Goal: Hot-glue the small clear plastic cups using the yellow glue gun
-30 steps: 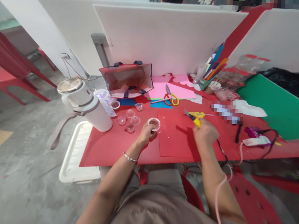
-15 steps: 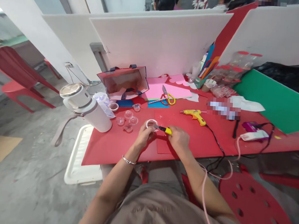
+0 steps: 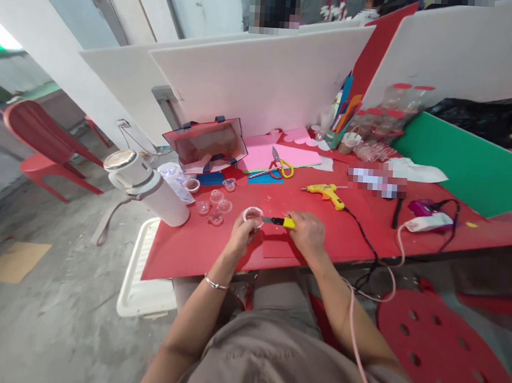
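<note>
- Where covered in red, recorded the table (image 3: pixel 169 261) as strewn with craft materials; noted concrete floor (image 3: pixel 80 302) below.
- Logged large white boards (image 3: pixel 254 76) upright along the far edge, a green board (image 3: pixel 466 164) at far right.
- Found a red chair (image 3: pixel 27 169) on the floor at left, a round red stool (image 3: pixel 437 353) with holes at lower right.
- Observed a white flask (image 3: pixel 164 200) standing at the table's left end, near an open bag (image 3: pixel 215 145) lying on its side.
- Counted five clear cups (image 3: pixel 224 206) loose on the red surface, between flask and hands.
- Noted scissors (image 3: pixel 283 165) across pink and blue sheets; yellow glue gun (image 3: pixel 327 193) lying farther right, cord trailing off the near edge.
- Left hand (image 3: pixel 241 234): closed, gripping the rimmed cup (image 3: pixel 253 215) over the table, opening facing up; silver bracelet (image 3: pixel 215 282) on the wrist.
- Right hand (image 3: pixel 308 232): closed around the yellow handle of the tool (image 3: pixel 286 223), knuckles up, forearm slanting in from lower right.
- Saw the tool pointing left, roughly level, tip at the cup's right side; cannot tell whether touching.
</note>
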`<move>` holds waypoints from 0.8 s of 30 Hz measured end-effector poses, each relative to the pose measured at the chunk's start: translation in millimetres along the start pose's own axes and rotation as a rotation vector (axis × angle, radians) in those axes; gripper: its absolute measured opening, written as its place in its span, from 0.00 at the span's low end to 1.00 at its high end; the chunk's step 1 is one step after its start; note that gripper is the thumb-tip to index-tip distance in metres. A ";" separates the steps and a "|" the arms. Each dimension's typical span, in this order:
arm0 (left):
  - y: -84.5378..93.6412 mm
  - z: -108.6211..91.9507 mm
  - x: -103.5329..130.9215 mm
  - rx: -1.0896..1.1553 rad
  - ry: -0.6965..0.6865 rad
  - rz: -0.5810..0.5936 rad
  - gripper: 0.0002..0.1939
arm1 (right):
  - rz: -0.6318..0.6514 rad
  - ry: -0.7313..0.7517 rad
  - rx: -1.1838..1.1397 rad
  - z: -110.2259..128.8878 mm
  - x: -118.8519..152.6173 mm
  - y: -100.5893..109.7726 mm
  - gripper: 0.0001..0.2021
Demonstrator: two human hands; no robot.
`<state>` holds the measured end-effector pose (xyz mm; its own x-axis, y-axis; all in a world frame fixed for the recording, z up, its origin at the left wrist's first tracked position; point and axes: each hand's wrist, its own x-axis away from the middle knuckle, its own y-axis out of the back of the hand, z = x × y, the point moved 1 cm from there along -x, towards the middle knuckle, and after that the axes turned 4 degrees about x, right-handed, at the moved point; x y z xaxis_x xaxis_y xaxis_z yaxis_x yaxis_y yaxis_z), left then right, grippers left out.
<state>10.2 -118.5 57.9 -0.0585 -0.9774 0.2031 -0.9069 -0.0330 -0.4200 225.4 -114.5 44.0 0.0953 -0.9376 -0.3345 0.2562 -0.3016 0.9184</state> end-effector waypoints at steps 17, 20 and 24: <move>-10.8 11.3 -51.9 0.230 0.036 0.008 0.24 | 0.326 0.169 0.193 -29.7 -136.8 -0.6 0.20; -15.2 9.6 -64.0 0.186 -0.032 0.013 0.27 | 0.165 0.289 0.176 -29.0 -158.2 6.1 0.23; -19.6 2.1 -76.6 0.137 -0.087 0.029 0.26 | -0.143 0.103 0.071 -52.9 -148.2 23.2 0.24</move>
<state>33.3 -43.4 48.8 -0.0421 -0.9926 0.1140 -0.8395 -0.0267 -0.5426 268.1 26.7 103.7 0.1618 -0.8629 -0.4788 0.2062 -0.4449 0.8715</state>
